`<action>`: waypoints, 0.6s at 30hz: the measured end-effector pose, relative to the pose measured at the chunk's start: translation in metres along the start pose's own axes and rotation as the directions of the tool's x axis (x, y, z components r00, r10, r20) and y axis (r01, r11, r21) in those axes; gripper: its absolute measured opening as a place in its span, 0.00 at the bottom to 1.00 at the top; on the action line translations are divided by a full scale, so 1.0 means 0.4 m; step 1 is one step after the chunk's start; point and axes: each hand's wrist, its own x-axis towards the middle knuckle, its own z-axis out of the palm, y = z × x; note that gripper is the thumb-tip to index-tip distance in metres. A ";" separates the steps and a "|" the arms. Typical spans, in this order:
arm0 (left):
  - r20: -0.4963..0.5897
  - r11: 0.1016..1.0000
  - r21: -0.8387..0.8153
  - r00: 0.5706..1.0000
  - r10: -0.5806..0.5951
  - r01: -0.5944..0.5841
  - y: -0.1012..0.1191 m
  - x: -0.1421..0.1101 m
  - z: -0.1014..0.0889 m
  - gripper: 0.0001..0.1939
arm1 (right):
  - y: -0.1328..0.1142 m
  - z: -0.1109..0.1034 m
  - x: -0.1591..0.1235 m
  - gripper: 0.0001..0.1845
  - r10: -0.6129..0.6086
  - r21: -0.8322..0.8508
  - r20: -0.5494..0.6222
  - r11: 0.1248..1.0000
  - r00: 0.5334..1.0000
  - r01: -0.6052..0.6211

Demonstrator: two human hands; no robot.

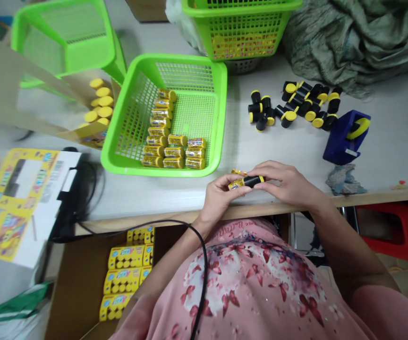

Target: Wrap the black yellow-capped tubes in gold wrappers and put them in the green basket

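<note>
Hands' state?

Both closed: left hand [220, 198] gripped the label end of a black-capped yellow tube [241, 183], right hand [284, 182] its capped end, just inside the desk's front edge [154, 216].

Hold sound?

Even, both ends supported.

A left hand [221, 194] and a right hand [284, 182] share one black-and-yellow roll [248, 182], among three green plastic baskets [186, 59], fourteen foil-wrapped rolls [161, 132], roughly twenty yellow-capped black tubes [296, 101], one blue tape dispenser [342, 141] and two yellow printed cards [21, 177].
</note>
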 end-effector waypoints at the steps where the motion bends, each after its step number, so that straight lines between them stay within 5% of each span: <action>1: -0.011 1.000 0.022 1.000 0.017 -0.017 -0.002 0.001 0.001 0.18 | -0.004 0.003 0.000 0.13 -0.022 -0.041 0.004 0.999 1.000 0.022; 5: 0.030 1.000 -0.006 0.999 0.012 -0.012 0.004 0.004 0.003 0.17 | -0.011 0.020 -0.003 0.19 -0.060 -0.121 0.003 0.991 0.998 0.060; 11: 0.211 0.942 -0.223 0.956 -0.204 0.250 0.030 0.000 -0.001 0.18 | 0.004 0.051 -0.021 0.25 0.070 0.002 -0.139 0.998 0.988 -0.071; 15: 0.229 0.922 -0.263 0.947 -0.225 0.283 0.030 0.000 0.002 0.17 | 0.011 0.067 -0.032 0.25 0.021 0.057 -0.086 0.998 0.996 -0.016; 18: 0.299 0.905 -0.259 0.919 -0.257 0.338 0.028 0.004 0.001 0.17 | 0.015 0.068 -0.036 0.24 0.092 0.221 -0.116 0.973 0.989 -0.064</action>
